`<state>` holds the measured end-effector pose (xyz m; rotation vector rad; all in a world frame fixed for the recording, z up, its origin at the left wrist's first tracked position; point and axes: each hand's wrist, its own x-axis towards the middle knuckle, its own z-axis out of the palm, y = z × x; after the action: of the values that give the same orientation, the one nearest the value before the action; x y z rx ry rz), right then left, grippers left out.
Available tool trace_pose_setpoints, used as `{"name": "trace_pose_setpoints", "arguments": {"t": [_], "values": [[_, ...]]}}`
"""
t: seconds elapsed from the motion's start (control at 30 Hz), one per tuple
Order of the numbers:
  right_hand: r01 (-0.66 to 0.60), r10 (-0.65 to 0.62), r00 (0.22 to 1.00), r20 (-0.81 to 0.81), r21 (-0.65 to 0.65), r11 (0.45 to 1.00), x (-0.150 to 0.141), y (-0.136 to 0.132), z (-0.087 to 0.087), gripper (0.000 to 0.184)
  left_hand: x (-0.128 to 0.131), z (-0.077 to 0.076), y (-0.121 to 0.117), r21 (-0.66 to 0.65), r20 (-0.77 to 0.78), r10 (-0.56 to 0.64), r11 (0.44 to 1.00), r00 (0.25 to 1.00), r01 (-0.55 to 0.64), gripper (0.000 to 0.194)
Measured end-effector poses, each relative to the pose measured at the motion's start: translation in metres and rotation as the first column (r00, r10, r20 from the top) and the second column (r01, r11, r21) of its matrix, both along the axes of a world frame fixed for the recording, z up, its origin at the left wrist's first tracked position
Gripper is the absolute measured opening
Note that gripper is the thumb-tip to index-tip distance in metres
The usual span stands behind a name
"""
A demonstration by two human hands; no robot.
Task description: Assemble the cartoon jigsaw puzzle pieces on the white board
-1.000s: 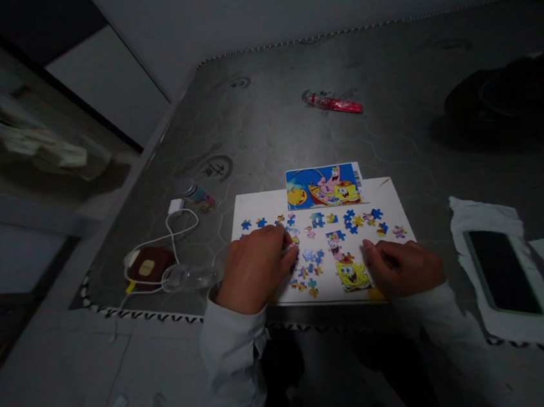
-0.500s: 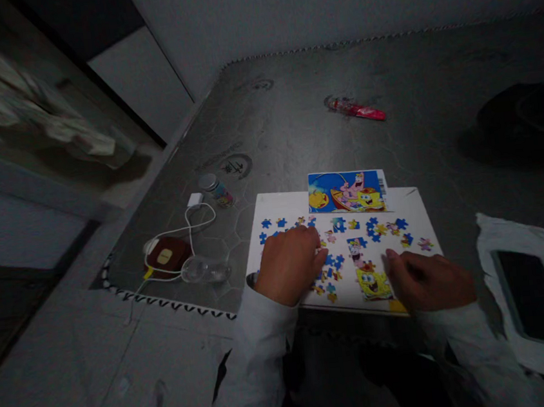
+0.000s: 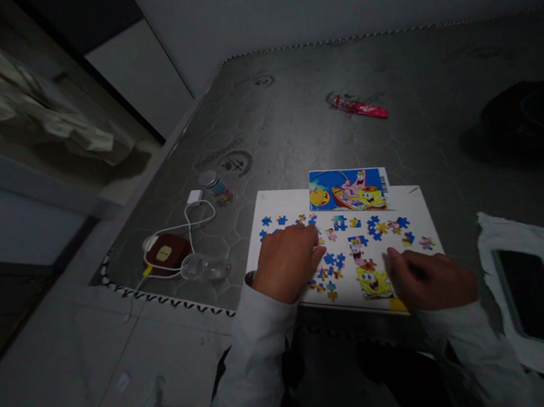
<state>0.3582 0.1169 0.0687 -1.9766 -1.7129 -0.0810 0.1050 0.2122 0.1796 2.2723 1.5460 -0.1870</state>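
A white board (image 3: pixel 272 205) carries loose jigsaw puzzle pieces (image 3: pixel 335 261), mostly blue. Palm down over the board's left half, my left hand (image 3: pixel 288 260) has its fingers bent and pressed together above the pieces; whatever is under the fingertips is hidden. My right hand (image 3: pixel 430 277) is curled near the board's right front edge, thumb against the fingers, and its inside cannot be seen. Just left of it lies a joined puzzle section (image 3: pixel 373 280) with a yellow cartoon face. A picture card (image 3: pixel 347 190) of the cartoon lies across the board's back edge.
On the left of the table stand a clear jar with a lid (image 3: pixel 216 187), a clear bottle (image 3: pixel 205 269), a brown box (image 3: pixel 168 253) and a white cable (image 3: pixel 190 222). A phone (image 3: pixel 534 296) rests at right. Further back are a red wrapper (image 3: pixel 359 105) and a dark object (image 3: pixel 530 115).
The view has shifted very slightly. Both hands keep nearly the same place and pose, and the puzzle pieces in sight look unchanged.
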Motion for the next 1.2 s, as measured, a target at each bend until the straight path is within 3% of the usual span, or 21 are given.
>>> {"name": "trace_pose_setpoints", "arguments": {"t": [0.4, 0.7, 1.03, 1.2], "values": [[0.004, -0.004, 1.0, 0.023, -0.036, 0.999, 0.0, 0.0, 0.002, 0.064, 0.0, 0.0, -0.001, 0.019, 0.025, 0.028, 0.999, 0.999, -0.028, 0.02], [-0.034, 0.032, 0.998, 0.048, 0.049, 0.998, -0.001, -0.001, -0.001, 0.07, -0.013, 0.008, -0.004, 0.037, -0.049, 0.056, 0.998, 0.997, -0.054, 0.016], [-0.004, 0.004, 1.0, 0.011, 0.006, 1.0, -0.001, 0.0, 0.002, 0.066, -0.017, 0.01, -0.005, 0.004, -0.043, 0.067, 0.998, 0.997, -0.067, 0.019], [0.012, -0.011, 1.0, 0.013, -0.033, 0.999, -0.002, -0.001, 0.003, 0.061, -0.017, 0.007, -0.003, -0.001, -0.025, 0.015, 1.0, 1.0, -0.015, 0.018]]}}
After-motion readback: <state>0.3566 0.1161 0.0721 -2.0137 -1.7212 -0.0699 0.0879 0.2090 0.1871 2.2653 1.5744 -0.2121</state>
